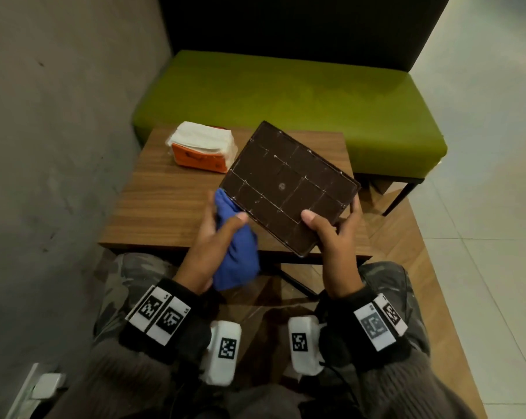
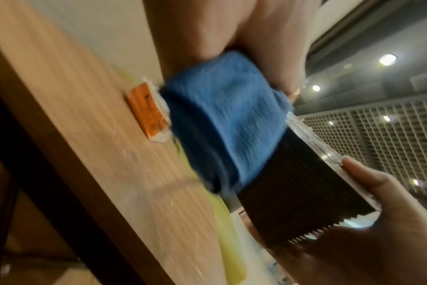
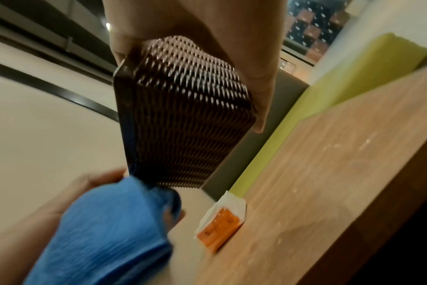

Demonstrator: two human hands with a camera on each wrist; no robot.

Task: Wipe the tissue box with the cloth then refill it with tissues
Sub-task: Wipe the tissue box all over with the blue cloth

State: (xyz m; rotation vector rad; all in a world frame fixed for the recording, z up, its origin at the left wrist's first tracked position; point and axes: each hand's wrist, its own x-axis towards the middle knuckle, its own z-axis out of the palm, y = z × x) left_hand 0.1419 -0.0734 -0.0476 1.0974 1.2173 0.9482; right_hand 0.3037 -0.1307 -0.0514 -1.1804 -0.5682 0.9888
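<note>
My right hand (image 1: pixel 331 225) grips the dark brown woven tissue box (image 1: pixel 288 186) by its near right corner and holds it tilted above the table, its ribbed underside facing me. Thumb lies on the underside, fingers wrap the far edge. My left hand (image 1: pixel 222 228) holds a bunched blue cloth (image 1: pixel 234 252) and presses it against the box's left side (image 2: pixel 293 185). The woven side wall (image 3: pixel 183 115) shows in the right wrist view, with the cloth (image 3: pixel 110 231) below it. A pack of white tissues in orange wrap (image 1: pixel 202 149) lies on the table's far left.
The small wooden table (image 1: pixel 165 201) stands against a grey wall (image 1: pixel 59 116) on the left. A green bench seat (image 1: pixel 285 95) with a dark back runs behind it. Pale tiled floor (image 1: pixel 497 207) lies to the right. My knees are under the table's near edge.
</note>
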